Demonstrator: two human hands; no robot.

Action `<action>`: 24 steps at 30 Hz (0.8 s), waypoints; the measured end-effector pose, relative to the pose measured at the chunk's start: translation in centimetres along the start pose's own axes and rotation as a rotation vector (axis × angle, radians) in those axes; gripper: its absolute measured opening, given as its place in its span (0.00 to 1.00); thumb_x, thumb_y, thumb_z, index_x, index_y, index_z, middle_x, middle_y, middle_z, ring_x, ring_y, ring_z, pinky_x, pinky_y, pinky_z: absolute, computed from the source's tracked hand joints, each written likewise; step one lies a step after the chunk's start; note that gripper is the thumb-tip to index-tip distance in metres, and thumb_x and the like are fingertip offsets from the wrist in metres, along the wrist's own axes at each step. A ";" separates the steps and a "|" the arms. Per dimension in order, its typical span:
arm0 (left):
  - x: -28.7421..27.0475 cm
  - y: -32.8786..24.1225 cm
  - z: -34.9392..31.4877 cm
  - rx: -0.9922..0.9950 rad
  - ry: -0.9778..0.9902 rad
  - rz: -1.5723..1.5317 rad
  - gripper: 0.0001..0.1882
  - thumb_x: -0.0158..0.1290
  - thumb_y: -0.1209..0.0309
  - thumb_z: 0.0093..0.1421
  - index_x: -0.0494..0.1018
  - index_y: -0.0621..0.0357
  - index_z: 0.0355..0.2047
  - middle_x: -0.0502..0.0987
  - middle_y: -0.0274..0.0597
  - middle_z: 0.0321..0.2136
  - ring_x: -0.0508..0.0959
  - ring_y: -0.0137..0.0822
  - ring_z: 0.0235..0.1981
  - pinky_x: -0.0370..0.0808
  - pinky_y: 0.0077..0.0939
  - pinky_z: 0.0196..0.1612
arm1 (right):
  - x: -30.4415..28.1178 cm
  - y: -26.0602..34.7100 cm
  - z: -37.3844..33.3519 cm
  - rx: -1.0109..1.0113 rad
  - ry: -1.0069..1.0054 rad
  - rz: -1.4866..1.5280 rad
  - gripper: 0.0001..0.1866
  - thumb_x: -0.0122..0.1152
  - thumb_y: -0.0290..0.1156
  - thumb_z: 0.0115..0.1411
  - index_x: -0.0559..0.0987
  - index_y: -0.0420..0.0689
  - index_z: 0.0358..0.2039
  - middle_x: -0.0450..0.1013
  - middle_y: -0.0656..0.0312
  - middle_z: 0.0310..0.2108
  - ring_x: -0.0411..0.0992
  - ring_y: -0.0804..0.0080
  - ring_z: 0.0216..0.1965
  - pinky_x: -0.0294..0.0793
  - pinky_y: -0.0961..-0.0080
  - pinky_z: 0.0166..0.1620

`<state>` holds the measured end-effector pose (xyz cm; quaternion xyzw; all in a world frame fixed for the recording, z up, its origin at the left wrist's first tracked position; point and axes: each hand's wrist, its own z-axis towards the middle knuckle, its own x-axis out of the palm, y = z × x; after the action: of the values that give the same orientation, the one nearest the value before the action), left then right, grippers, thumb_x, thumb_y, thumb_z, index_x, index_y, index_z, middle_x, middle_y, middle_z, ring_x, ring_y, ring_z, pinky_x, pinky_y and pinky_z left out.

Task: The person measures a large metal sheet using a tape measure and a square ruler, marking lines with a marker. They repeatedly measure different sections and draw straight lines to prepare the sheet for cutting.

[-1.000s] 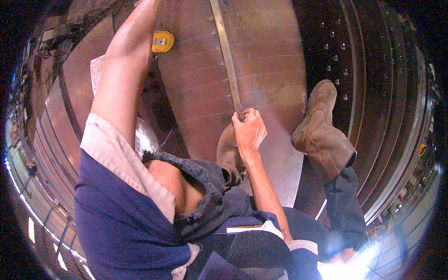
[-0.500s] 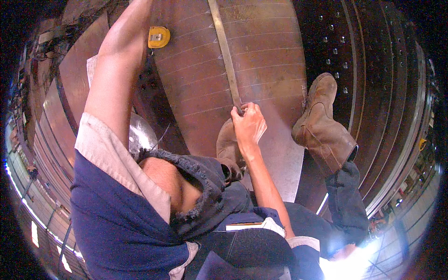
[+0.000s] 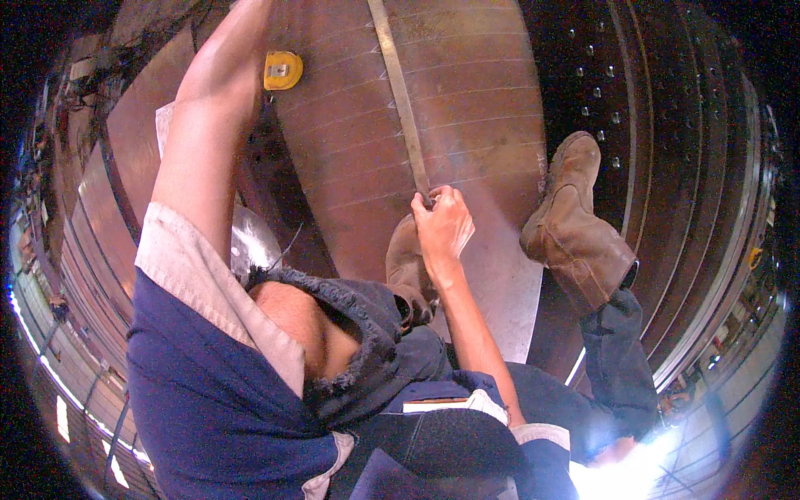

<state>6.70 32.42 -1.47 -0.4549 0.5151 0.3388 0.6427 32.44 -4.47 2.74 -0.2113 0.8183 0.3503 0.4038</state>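
A long, narrow flat metal strip [image 3: 398, 96] lies across a brown steel plate [image 3: 483, 92] marked with several thin pale lines. Closed around the strip's near end is my right hand [image 3: 446, 223], thumb and fingers pinching it just above my boot [image 3: 406, 254]. The strip's far end runs out of the picture at the top. My left forearm reaches forward past the upper edge, so the left hand is out of sight. Beside that forearm, on the plate, rests a yellow tape measure [image 3: 283, 71].
My other brown boot [image 3: 575, 187] stands at the plate's right edge. Dark steel with rows of holes [image 3: 600, 92] extends to the right. A shiny rounded metal piece [image 3: 252, 242] sits left of my knee. Bright light glares at the lower right.
Almost nothing differs. The view has shifted very slightly; my right hand keeps its pinch on the strip, and the tape measure stays put.
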 end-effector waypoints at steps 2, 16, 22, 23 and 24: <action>-0.1 0.1 0.0 0.001 0.002 0.002 0.24 0.65 0.57 0.52 0.74 0.58 0.45 0.73 0.52 0.50 0.75 0.55 0.50 0.74 0.44 0.52 | -0.1 0.0 0.0 0.004 0.014 -0.001 0.16 0.68 0.41 0.55 0.78 0.42 0.35 0.76 0.53 0.37 0.78 0.50 0.35 0.76 0.55 0.38; 0.3 0.1 0.5 -0.001 0.001 0.004 0.26 0.65 0.57 0.52 0.74 0.59 0.46 0.72 0.52 0.50 0.75 0.55 0.51 0.74 0.43 0.52 | 0.0 -0.2 0.0 -0.031 -0.022 0.023 0.16 0.68 0.41 0.55 0.78 0.42 0.34 0.76 0.52 0.35 0.77 0.50 0.33 0.75 0.55 0.37; 0.4 0.0 0.6 -0.003 0.000 0.005 0.26 0.65 0.57 0.52 0.73 0.59 0.47 0.72 0.52 0.51 0.74 0.55 0.51 0.73 0.43 0.53 | 0.0 -0.1 0.0 -0.037 -0.021 0.023 0.15 0.67 0.40 0.55 0.77 0.42 0.34 0.76 0.52 0.36 0.77 0.50 0.33 0.75 0.55 0.37; 0.4 0.0 0.6 -0.002 0.000 0.005 0.27 0.65 0.57 0.52 0.73 0.59 0.47 0.72 0.53 0.51 0.74 0.55 0.51 0.73 0.43 0.53 | -0.1 -0.1 0.0 -0.032 -0.017 0.023 0.15 0.67 0.40 0.55 0.77 0.42 0.35 0.76 0.52 0.36 0.77 0.50 0.34 0.75 0.55 0.37; 0.4 0.0 0.6 -0.002 0.002 0.005 0.27 0.65 0.58 0.52 0.73 0.59 0.47 0.72 0.53 0.51 0.74 0.55 0.51 0.73 0.43 0.53 | 0.0 -0.1 0.0 -0.036 -0.022 0.020 0.15 0.67 0.40 0.55 0.77 0.42 0.35 0.76 0.52 0.36 0.77 0.49 0.34 0.75 0.55 0.37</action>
<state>7.00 33.01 -1.84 -0.4548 0.5164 0.3403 0.6409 32.54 -4.56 2.72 -0.2063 0.8094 0.3715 0.4054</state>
